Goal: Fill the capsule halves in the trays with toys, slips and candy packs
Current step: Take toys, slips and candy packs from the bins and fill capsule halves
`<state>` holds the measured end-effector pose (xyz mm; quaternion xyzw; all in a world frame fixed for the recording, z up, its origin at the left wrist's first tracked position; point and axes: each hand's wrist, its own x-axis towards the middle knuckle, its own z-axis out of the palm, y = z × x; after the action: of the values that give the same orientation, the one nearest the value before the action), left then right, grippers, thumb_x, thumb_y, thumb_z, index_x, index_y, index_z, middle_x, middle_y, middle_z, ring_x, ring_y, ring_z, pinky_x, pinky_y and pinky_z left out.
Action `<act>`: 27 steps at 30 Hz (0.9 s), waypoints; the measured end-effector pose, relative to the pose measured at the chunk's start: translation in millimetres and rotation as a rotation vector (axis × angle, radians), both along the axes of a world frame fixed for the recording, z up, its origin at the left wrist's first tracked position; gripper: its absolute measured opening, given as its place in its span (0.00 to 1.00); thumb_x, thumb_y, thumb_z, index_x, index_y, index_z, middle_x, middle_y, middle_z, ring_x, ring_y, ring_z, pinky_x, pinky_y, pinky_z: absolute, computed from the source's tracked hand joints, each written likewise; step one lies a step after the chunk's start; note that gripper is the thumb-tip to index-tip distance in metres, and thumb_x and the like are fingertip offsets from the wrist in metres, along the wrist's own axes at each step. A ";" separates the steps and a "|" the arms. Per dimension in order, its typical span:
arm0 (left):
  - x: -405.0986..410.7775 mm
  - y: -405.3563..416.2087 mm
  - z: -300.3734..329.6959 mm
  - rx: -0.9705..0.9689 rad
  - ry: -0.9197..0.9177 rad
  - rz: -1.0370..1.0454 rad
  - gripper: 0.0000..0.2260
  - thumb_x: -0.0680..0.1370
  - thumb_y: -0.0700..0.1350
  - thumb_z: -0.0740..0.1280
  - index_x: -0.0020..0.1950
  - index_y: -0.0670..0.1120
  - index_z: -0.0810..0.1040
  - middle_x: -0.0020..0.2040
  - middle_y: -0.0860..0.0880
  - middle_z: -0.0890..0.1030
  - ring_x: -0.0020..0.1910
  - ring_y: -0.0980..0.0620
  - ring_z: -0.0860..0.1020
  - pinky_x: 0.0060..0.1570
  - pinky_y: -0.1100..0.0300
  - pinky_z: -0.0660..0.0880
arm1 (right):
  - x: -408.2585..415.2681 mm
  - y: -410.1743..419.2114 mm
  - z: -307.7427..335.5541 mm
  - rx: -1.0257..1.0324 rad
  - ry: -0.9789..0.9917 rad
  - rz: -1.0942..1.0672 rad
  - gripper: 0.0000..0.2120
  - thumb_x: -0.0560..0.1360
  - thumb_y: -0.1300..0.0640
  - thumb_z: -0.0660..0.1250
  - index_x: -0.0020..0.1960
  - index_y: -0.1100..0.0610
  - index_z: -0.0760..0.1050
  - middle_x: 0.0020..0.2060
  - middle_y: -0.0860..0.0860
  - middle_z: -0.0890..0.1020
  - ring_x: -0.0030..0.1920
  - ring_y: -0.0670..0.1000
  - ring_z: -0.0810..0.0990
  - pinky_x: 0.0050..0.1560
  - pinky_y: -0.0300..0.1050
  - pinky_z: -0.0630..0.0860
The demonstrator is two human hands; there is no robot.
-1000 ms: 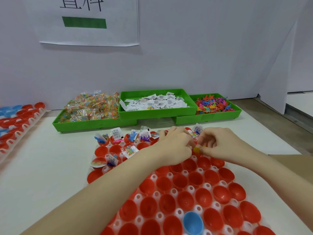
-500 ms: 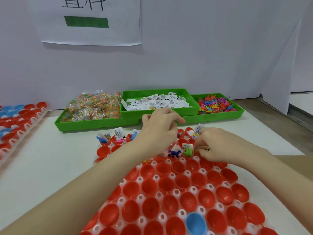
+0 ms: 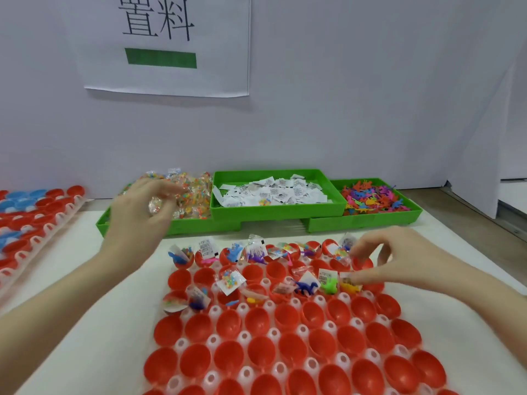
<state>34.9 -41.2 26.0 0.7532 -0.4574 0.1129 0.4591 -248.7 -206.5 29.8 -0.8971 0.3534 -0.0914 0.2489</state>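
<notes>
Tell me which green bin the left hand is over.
The left hand is over the leftmost green bin, the one heaped with candy packs; the others hold slips and toys.

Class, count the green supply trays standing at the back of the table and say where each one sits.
3: the candy-pack tray on the left, the slip tray in the middle, the toy tray on the right. None seems hidden.

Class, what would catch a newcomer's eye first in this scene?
The white plastic tray of red capsule halves fills the foreground, its far rows already stuffed. Behind it sit three green plastic bins of candy packs, paper slips and toys. The left hand reaches over the candy packs while the right hand pinches something at the tray's far right.
</notes>
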 end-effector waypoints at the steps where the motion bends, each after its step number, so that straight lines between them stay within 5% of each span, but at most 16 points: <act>1: 15.1 1.7 -4.4 0.035 0.041 0.058 0.09 0.76 0.34 0.63 0.52 0.40 0.80 0.51 0.44 0.80 0.48 0.48 0.75 0.50 0.59 0.66 | -1.0 -8.1 5.0 0.009 -0.075 -0.029 0.08 0.61 0.50 0.77 0.36 0.45 0.80 0.32 0.41 0.82 0.29 0.36 0.75 0.30 0.28 0.69; 3: 45.3 3.2 -12.5 0.179 0.083 0.147 0.10 0.77 0.38 0.63 0.56 0.39 0.78 0.55 0.42 0.79 0.51 0.45 0.75 0.52 0.55 0.67 | 2.8 -33.4 11.3 0.039 -0.329 -0.178 0.04 0.65 0.52 0.75 0.36 0.52 0.81 0.29 0.45 0.82 0.28 0.40 0.75 0.26 0.28 0.67; 5: 68.3 1.7 -18.0 0.367 0.075 0.191 0.13 0.79 0.43 0.61 0.59 0.39 0.77 0.58 0.40 0.78 0.55 0.42 0.75 0.53 0.53 0.68 | 13.8 -67.3 7.9 0.020 -0.441 -0.375 0.07 0.71 0.56 0.70 0.43 0.60 0.81 0.37 0.54 0.83 0.34 0.45 0.77 0.31 0.32 0.70; 9: 89.9 -13.0 -27.2 0.680 0.001 0.219 0.19 0.80 0.53 0.55 0.48 0.41 0.78 0.49 0.43 0.79 0.48 0.44 0.75 0.49 0.54 0.71 | 40.8 -120.2 -17.0 -0.129 0.007 -0.408 0.20 0.77 0.53 0.63 0.66 0.60 0.70 0.65 0.57 0.73 0.63 0.57 0.72 0.61 0.45 0.67; 12: 95.6 -24.3 -33.1 0.676 -0.099 0.334 0.19 0.78 0.56 0.59 0.39 0.42 0.76 0.41 0.46 0.76 0.42 0.46 0.73 0.40 0.56 0.67 | 53.3 -139.5 -33.5 -0.154 0.235 -0.412 0.27 0.76 0.45 0.61 0.71 0.56 0.63 0.70 0.56 0.66 0.69 0.56 0.66 0.65 0.46 0.64; 14: 98.0 -29.3 -34.2 0.589 -0.048 0.361 0.17 0.76 0.54 0.64 0.41 0.40 0.77 0.43 0.43 0.77 0.42 0.44 0.74 0.39 0.55 0.68 | 58.0 -144.0 -38.8 -0.167 0.277 -0.435 0.26 0.75 0.44 0.63 0.69 0.57 0.67 0.69 0.56 0.69 0.67 0.55 0.68 0.62 0.45 0.66; 17: 102.3 -30.2 -35.2 0.380 0.056 0.333 0.10 0.74 0.45 0.70 0.46 0.37 0.80 0.47 0.40 0.80 0.43 0.44 0.74 0.41 0.56 0.67 | 58.0 -149.2 -41.1 -0.199 0.054 -0.494 0.15 0.70 0.54 0.72 0.52 0.63 0.80 0.54 0.60 0.80 0.54 0.58 0.76 0.51 0.46 0.69; 20: 106.0 -25.1 -35.3 0.293 0.030 0.334 0.05 0.72 0.41 0.71 0.41 0.39 0.82 0.43 0.40 0.80 0.41 0.43 0.74 0.40 0.56 0.66 | 51.6 -149.1 -38.8 -0.234 -0.064 -0.526 0.07 0.67 0.61 0.75 0.41 0.63 0.81 0.47 0.60 0.82 0.48 0.58 0.77 0.47 0.46 0.69; 27: 104.9 -21.0 -34.9 0.152 0.085 0.280 0.11 0.70 0.40 0.72 0.30 0.48 0.75 0.42 0.50 0.75 0.45 0.48 0.73 0.44 0.58 0.65 | 52.1 -145.8 -30.0 -0.454 -0.080 -0.718 0.09 0.70 0.54 0.72 0.43 0.60 0.81 0.43 0.61 0.81 0.51 0.63 0.75 0.53 0.53 0.64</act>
<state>139.8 -62.1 -9.0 0.8462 -0.3352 0.1093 0.3995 -196.5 -352.3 -0.2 -0.7450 0.6043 -0.2823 0.0110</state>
